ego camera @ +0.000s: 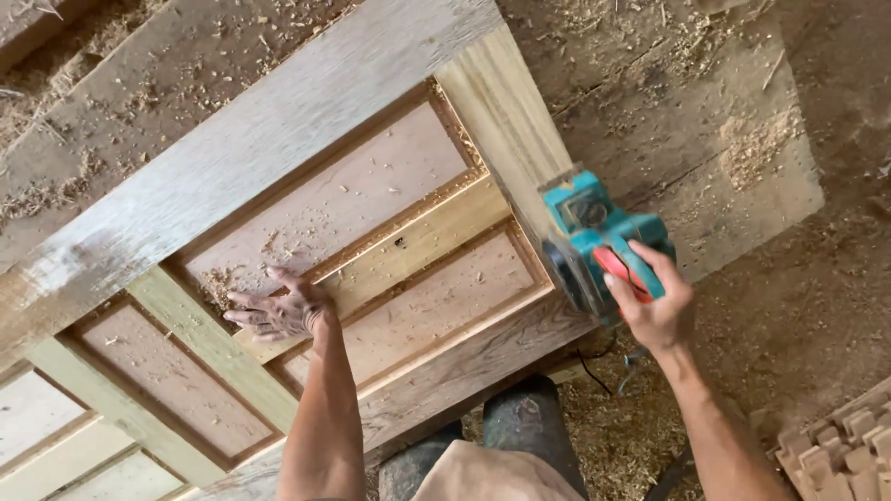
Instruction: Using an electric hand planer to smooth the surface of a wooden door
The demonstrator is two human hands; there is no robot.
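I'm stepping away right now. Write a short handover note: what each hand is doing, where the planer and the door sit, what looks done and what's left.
Left hand: flat, fingers spread, pressing on a rail of the panelled wooden door; holds nothing.
Right hand: gripping the handle of the teal electric planer, which sits on the door's end edge.
Door lies flat, across the person's front, with wood shavings on its panels and the floor.
Done: the edge strip looks fresh and pale.
Left: cannot tell how much of the edge remains; likely more passes, then clearing shavings.
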